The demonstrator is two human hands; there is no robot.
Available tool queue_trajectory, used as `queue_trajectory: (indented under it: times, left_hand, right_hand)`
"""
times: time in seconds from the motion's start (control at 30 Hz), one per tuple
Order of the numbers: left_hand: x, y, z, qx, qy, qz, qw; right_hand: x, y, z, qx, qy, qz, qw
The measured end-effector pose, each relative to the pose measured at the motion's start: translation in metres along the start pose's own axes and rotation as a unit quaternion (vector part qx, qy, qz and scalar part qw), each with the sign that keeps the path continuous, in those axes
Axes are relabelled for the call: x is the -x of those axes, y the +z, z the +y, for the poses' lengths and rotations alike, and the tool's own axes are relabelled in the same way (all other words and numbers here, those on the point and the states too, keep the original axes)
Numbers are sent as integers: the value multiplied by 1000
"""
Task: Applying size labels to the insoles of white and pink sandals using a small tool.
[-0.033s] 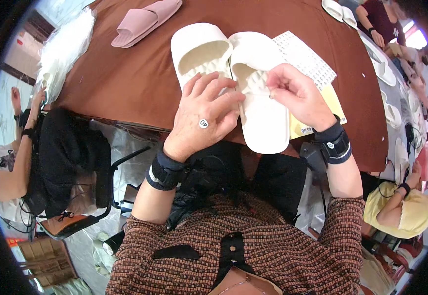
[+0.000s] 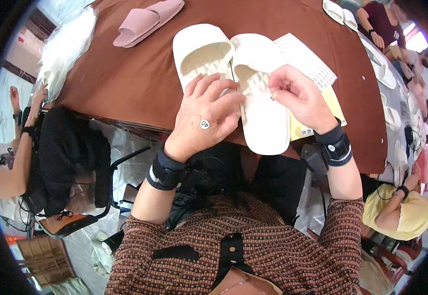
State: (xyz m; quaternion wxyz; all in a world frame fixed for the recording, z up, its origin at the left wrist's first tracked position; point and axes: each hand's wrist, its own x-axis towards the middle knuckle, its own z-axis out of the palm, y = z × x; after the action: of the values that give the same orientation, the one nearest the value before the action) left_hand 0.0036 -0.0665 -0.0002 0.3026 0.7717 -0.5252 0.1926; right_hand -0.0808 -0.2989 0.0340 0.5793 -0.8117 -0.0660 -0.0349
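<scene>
Two cream slippers lay side by side, toes away from the wearer, near the front edge of a brown bench (image 2: 140,83), and everything else is placed here relative to the right-hand slipper (image 2: 265,123). That slipper's heel was seen to overhang the bench edge – probably so that its footbed could be reached from close in. The left hand (image 2: 204,118) was laid flat across the left-hand slipper (image 2: 201,51), fingers (image 2: 223,96) spread and extended onto the inner edge of the right-hand slipper; nothing was clasped, and the pair seemed to be pinned down and kept together by its weight. A small round sticker (image 2: 204,124) was carried on the back of that hand. The right hand (image 2: 297,96) was held over the right-hand slipper's strap, fingers (image 2: 278,91) curled and pinched nearly shut at its textured footbed; whether something small was nipped between them could not be told. Just right of the slipper, partly beneath it, a white sticker sheet (image 2: 307,61) and a yellow sheet (image 2: 334,105) were laid – within easy reach of the right hand. A pink slipper (image 2: 145,22) was set well off to the far left.
</scene>
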Motion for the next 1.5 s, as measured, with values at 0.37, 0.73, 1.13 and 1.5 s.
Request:
queue_trajectory:
  times: [0.37,0.73,1.13,1.5]
  left_hand:
    - [20,-7,-22,257,-109,76,957]
    - [28,-3,-13,333,-215,154,905]
    - [14,1,43,85,19,59,994]
    - [5,2,50,78,14,12,997]
  right_hand:
    - [6,6,-52,-65,-77,-12,995]
    - [26,11,-52,12,-30,14,999]
    - [26,15,-33,236,-39,14,971]
    - [24,16,-27,275,-66,7,959]
